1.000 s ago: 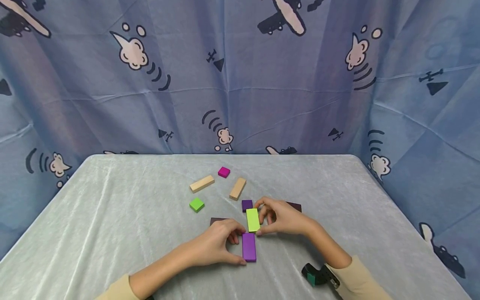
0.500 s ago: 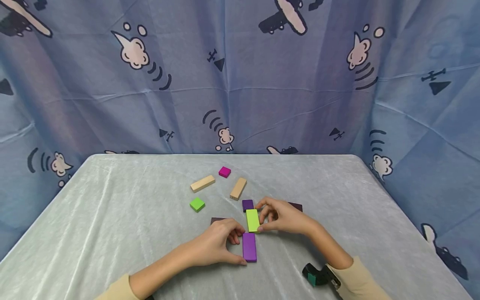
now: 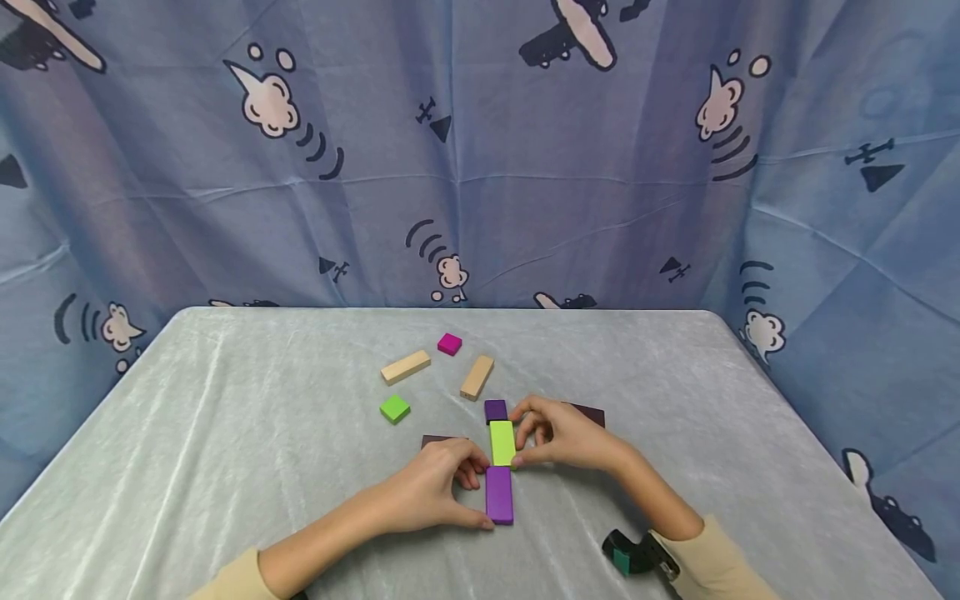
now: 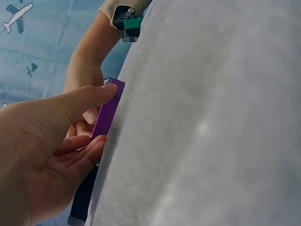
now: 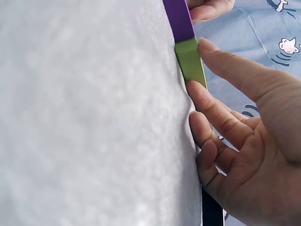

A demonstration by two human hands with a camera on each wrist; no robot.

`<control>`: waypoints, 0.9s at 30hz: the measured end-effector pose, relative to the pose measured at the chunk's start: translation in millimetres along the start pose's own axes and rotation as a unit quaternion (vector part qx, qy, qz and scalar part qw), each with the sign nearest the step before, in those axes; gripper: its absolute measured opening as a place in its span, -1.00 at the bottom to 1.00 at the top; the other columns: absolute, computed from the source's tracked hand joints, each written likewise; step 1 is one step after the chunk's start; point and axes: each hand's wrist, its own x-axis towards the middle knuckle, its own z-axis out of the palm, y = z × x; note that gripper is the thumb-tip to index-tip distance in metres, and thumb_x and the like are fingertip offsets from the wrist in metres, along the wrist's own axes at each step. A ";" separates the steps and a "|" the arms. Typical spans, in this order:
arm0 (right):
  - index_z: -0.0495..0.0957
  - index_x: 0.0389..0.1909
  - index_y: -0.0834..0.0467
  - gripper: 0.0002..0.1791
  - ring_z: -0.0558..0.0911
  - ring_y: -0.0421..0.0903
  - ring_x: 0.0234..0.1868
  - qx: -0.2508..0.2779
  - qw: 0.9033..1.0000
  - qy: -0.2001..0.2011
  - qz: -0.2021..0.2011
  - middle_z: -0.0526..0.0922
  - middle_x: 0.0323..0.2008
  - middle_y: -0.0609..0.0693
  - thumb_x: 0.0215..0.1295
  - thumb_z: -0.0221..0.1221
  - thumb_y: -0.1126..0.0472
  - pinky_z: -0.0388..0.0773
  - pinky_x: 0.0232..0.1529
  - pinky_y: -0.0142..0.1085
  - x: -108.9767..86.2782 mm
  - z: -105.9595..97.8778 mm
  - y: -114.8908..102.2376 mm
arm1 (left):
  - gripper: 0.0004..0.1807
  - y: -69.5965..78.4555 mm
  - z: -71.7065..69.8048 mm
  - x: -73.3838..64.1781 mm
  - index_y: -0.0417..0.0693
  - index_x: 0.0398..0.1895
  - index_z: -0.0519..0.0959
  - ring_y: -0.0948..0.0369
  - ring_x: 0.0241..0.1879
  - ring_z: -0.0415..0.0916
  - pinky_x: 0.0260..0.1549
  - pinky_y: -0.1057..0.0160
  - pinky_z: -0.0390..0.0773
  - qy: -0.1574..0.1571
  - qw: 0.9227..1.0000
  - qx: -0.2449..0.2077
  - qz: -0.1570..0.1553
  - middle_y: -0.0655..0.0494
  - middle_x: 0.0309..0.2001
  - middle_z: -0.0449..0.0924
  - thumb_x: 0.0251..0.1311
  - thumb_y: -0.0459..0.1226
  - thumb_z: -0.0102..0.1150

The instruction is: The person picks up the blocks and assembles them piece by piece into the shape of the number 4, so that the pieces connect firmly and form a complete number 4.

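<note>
My left hand [image 3: 431,485] holds a purple rectangular block [image 3: 499,496] by its ends, thumb at the near end and index finger at the far left corner. In the left wrist view the thumb lies on one end of the purple block [image 4: 107,113]. My right hand [image 3: 573,435] pinches a lime green block [image 3: 502,443] from its right side, thumb near the lower corner and index finger near the upper. In the right wrist view the green block [image 5: 190,63] meets the purple block [image 5: 179,21] end to end. A small dark purple block [image 3: 496,410] lies just beyond the lime one.
Two dark brown blocks, one [image 3: 437,439] behind the left hand and one [image 3: 591,413] behind the right, are partly hidden. Farther back lie two wooden blocks [image 3: 405,367], a green square block [image 3: 394,408] and a magenta block [image 3: 449,344] on the grey cloth-covered table [image 3: 225,450].
The lime block has shifted slightly left and toward the purple block, now in line with it. The right fingers moved with it; the left hand stays put.
</note>
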 end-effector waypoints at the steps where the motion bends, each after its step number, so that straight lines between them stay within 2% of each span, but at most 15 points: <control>1: 0.47 0.13 0.43 -0.44 0.55 -0.26 -0.45 0.000 1.000 0.001 0.000 0.78 -0.24 0.03 0.25 0.50 0.27 0.51 -0.45 -0.40 0.1 0.2 -0.2 | -0.43 -0.2 0.2 0.1 -0.18 -0.02 0.60 0.48 -0.25 0.55 -0.14 0.43 0.64 0.000 1.000 0.000 0.000 0.19 -0.22 0.61 -0.04 -0.19 0.73; 27: 0.50 0.08 0.38 -0.45 0.48 -0.30 -0.48 -0.023 1.000 0.019 0.002 0.78 -0.28 -0.02 0.22 0.53 0.23 0.43 -0.47 -0.42 3.8 5.1 -1.9 | -0.43 -1.3 0.3 0.9 -0.17 -0.03 0.59 0.47 -0.26 0.54 -0.17 0.43 0.64 0.003 1.000 -0.002 0.000 0.22 -0.25 0.60 -0.04 -0.19 0.73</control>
